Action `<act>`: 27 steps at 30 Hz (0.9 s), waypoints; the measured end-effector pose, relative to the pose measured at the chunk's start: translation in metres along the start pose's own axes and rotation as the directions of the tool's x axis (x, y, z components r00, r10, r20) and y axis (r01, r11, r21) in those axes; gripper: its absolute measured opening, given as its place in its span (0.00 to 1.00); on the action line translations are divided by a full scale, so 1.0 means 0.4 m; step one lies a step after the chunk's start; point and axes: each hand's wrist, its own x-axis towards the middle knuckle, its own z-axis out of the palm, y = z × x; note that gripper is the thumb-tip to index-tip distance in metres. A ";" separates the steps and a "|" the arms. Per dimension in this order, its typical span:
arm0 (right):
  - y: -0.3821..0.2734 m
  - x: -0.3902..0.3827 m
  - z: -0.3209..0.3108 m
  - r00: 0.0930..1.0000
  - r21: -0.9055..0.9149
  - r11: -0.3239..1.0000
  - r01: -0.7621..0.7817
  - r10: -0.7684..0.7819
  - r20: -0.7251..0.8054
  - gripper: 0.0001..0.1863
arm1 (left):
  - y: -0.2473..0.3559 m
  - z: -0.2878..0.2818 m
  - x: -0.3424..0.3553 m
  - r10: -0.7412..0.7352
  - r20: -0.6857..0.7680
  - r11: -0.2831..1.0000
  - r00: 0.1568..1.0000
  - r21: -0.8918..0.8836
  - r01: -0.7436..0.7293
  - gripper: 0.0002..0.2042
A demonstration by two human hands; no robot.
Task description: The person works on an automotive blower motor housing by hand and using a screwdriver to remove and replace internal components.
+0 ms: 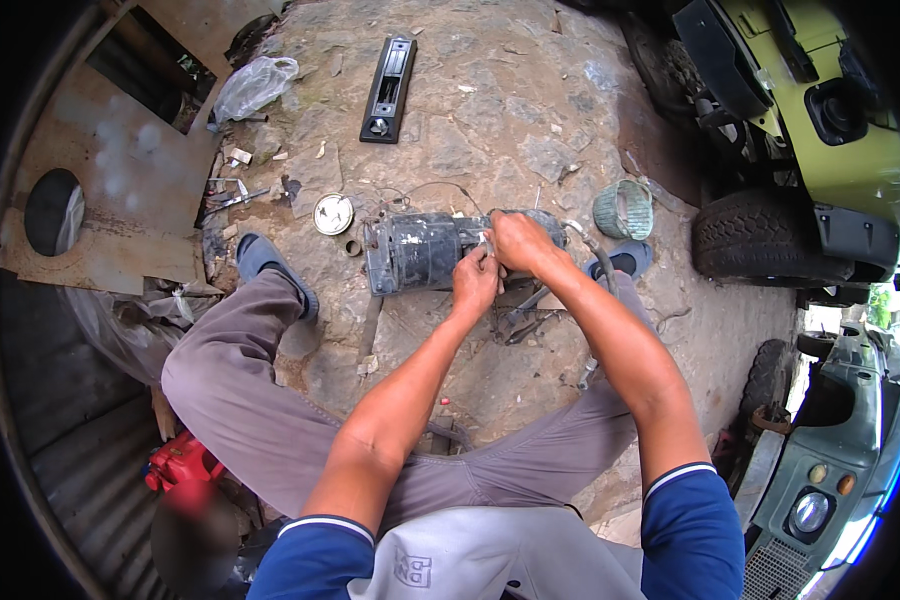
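Observation:
A worn black motor-like machine (417,252) with a cylindrical body lies on its side on the stone ground between my feet. Both hands meet over its right half. My left hand (476,281) has its fingers pinched together at the near side of the gap in the casing. From the far side my right hand (521,243) curls down against the same spot, its fingers closed. A small pale bit shows between the fingertips, too small to name. A grey hose (592,245) bends away from the machine's right end.
Left of the machine stand a round tin (333,214) and a small ring (353,248). A green basket-like container (624,209) sits right. Several tools (522,322) lie near my hands. Farther off is a long black panel (388,90). A tyre (770,237) borders the right side.

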 end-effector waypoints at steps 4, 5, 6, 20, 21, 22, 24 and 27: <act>-0.020 0.014 -0.021 0.982 0.083 0.980 -0.182 0.177 0.067 0.19 | 0.031 0.003 -0.014 -0.015 -0.001 1.000 1.000 -0.010 0.015 0.10; -0.020 0.015 -0.021 0.970 0.106 0.965 -0.238 0.231 0.071 0.19 | 0.035 0.006 -0.016 -0.018 0.004 1.000 1.000 -0.013 0.018 0.09; -0.015 0.018 -0.014 0.974 0.120 0.967 -0.224 0.219 0.057 0.20 | 0.039 0.007 -0.018 -0.013 -0.003 1.000 1.000 -0.006 0.013 0.09; -0.027 0.014 -0.056 0.982 0.037 0.985 -0.167 0.163 0.100 0.20 | 0.050 0.010 -0.021 -0.011 -0.019 1.000 1.000 -0.015 0.010 0.10; -0.022 0.022 -0.049 0.981 0.036 0.986 -0.162 0.157 0.119 0.20 | 0.051 0.011 -0.022 -0.010 -0.018 1.000 1.000 -0.009 0.010 0.10; -0.011 0.035 -0.034 0.979 0.035 0.987 -0.157 0.151 0.138 0.20 | 0.051 0.011 -0.022 -0.011 -0.018 1.000 1.000 -0.004 0.010 0.10; 0.011 0.049 -0.015 0.980 0.047 0.989 -0.138 0.130 0.151 0.20 | 0.052 0.016 -0.021 -0.012 -0.014 1.000 1.000 0.007 0.012 0.10; 0.023 0.053 -0.002 0.991 0.002 0.999 -0.037 0.036 0.127 0.23 | 0.044 0.016 -0.017 -0.015 -0.024 1.000 1.000 0.012 0.015 0.10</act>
